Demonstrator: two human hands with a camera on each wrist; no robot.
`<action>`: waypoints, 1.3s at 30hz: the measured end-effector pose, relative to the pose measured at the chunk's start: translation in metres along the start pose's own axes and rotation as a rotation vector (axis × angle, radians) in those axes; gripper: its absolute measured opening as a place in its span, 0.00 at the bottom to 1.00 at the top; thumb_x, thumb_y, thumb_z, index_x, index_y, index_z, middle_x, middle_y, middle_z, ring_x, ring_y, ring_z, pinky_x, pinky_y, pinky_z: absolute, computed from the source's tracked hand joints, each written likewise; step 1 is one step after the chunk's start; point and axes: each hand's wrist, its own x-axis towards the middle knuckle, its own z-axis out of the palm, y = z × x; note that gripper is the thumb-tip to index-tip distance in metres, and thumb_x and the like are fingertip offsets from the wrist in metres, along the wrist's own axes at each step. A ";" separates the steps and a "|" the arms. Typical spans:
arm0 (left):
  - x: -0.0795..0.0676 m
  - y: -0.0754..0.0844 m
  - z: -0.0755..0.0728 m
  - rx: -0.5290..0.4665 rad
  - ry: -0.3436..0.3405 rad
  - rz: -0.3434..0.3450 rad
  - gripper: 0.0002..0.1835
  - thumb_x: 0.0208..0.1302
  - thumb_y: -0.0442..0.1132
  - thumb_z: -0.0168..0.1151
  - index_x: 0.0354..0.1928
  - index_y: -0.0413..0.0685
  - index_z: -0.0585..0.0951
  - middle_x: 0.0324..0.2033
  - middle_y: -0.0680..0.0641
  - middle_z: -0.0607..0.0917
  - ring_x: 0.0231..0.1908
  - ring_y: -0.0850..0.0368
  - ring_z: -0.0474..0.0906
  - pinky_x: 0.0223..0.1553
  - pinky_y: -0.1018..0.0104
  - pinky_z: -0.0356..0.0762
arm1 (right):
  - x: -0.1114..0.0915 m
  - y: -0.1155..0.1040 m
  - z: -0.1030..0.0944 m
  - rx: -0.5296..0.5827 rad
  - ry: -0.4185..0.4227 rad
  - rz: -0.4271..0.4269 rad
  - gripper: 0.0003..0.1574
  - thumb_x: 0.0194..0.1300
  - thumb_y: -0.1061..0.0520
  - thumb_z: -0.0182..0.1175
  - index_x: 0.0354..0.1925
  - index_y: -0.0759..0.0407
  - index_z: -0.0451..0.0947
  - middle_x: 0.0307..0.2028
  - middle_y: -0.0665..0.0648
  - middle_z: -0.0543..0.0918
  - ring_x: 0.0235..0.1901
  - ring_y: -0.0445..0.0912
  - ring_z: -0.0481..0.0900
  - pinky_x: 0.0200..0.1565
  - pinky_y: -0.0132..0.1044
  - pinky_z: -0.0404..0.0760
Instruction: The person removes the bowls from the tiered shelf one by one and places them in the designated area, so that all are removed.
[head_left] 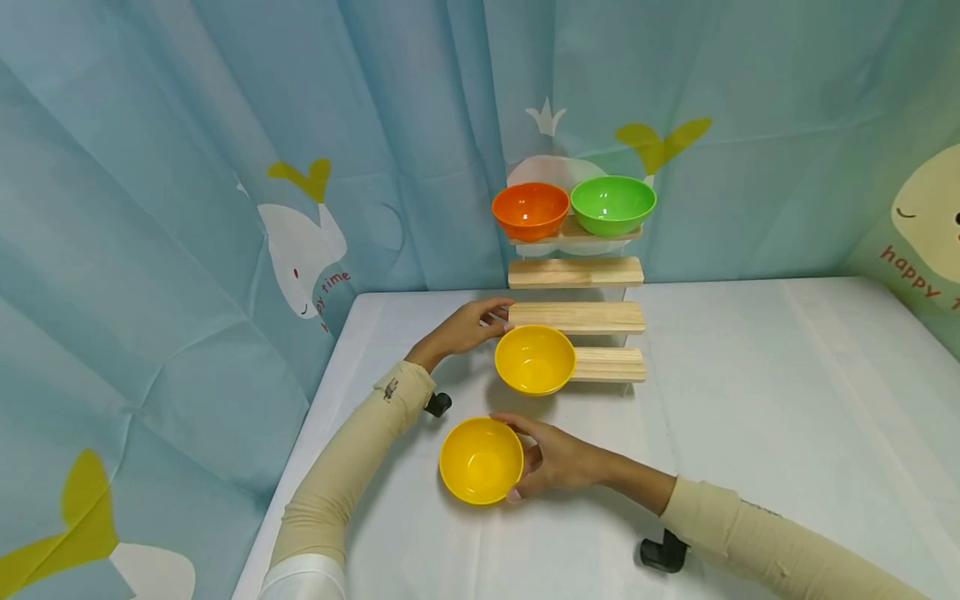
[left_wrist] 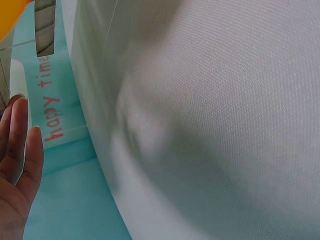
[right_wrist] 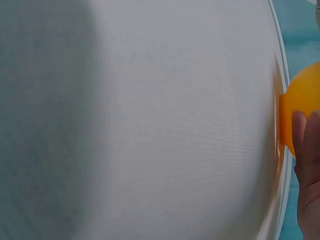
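Observation:
A yellow bowl point(head_left: 535, 360) stands at the left end of the lower steps of a wooden stepped rack point(head_left: 577, 317). My left hand point(head_left: 467, 327) is just behind and left of this bowl, by the rack's left side. Its fingers look extended in the left wrist view, apart from the yellow rim there; the head view does not show whether a fingertip touches. Nearer to me, my right hand point(head_left: 561, 457) holds a second yellow bowl point(head_left: 481, 461) by its right side, thumb at the front and fingers behind. In the right wrist view that bowl's base is close to the tabletop.
On the rack's top step, an orange bowl point(head_left: 530, 212) and a green bowl point(head_left: 613, 206) sit side by side. A white cloth covers the table point(head_left: 765, 417). Blue printed curtains point(head_left: 420, 150) hang behind it and along the left side.

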 end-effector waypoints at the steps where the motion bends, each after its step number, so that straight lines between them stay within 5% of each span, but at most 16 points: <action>1: 0.000 0.000 0.000 -0.002 -0.001 0.002 0.29 0.75 0.46 0.58 0.74 0.49 0.68 0.60 0.43 0.81 0.56 0.49 0.79 0.56 0.58 0.79 | 0.000 0.000 0.000 -0.006 0.002 -0.002 0.67 0.53 0.59 0.78 0.79 0.59 0.47 0.75 0.69 0.56 0.37 0.51 0.86 0.45 0.35 0.85; 25: 0.000 0.001 -0.001 0.000 -0.002 0.012 0.28 0.75 0.45 0.59 0.73 0.48 0.69 0.59 0.42 0.81 0.56 0.49 0.79 0.57 0.58 0.79 | -0.008 0.005 -0.011 -0.010 -0.056 -0.048 0.65 0.56 0.62 0.75 0.79 0.58 0.45 0.71 0.72 0.59 0.36 0.55 0.87 0.43 0.38 0.87; 39: 0.001 0.000 0.000 -0.013 -0.003 0.016 0.28 0.74 0.44 0.59 0.73 0.46 0.69 0.59 0.41 0.81 0.57 0.49 0.79 0.57 0.59 0.80 | -0.042 0.009 -0.034 -0.066 -0.099 -0.071 0.57 0.58 0.61 0.73 0.76 0.62 0.52 0.67 0.72 0.65 0.36 0.52 0.88 0.41 0.39 0.87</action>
